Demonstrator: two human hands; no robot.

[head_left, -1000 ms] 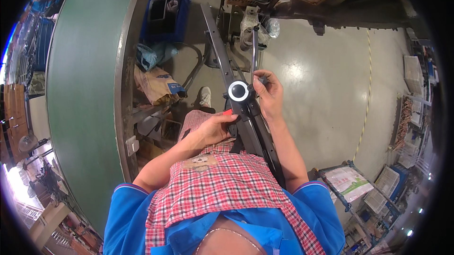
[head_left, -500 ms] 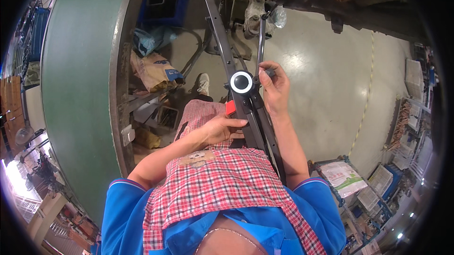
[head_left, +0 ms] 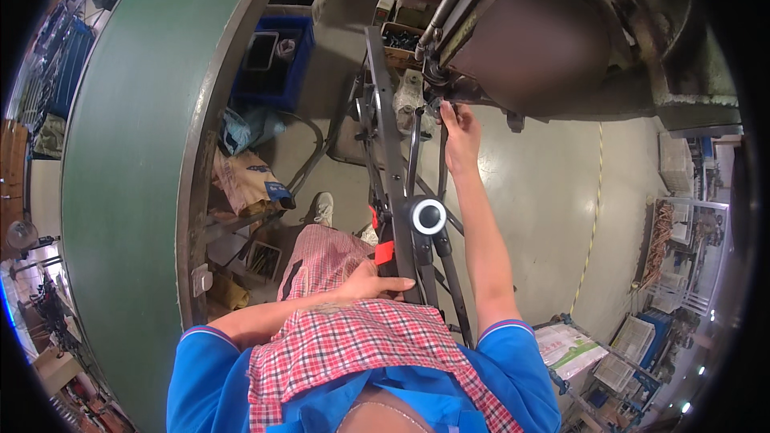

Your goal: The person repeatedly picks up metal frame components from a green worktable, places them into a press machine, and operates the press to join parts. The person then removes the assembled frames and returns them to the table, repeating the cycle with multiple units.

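Note:
A long dark metal folding frame (head_left: 385, 124) of bars and tubes leans away from my lap. A round black cap with a white ring (head_left: 427, 215) sits at its joint. My left hand (head_left: 367, 282) is closed on the frame's near end, thumb over the flat bar, beside a red piece (head_left: 385, 253). Farther off, my right hand (head_left: 461, 140) is raised below the machine, fingers pinched at the upper end of a thin dark tube (head_left: 443, 162). The fingertips partly hide that end.
A large greasy machine (head_left: 666, 64) overhangs the far right. Along the left runs a green-topped table (head_left: 128, 160). A blue crate (head_left: 297, 72), a paper sack (head_left: 245, 180) and a box of small dark parts (head_left: 401, 38) lie beyond. Shelving with trays (head_left: 634, 345) stands at right.
My right hand has moved from beside the round cap up and away, to the machine. The frame's joint has shifted toward me and slightly right. My left hand keeps its hold.

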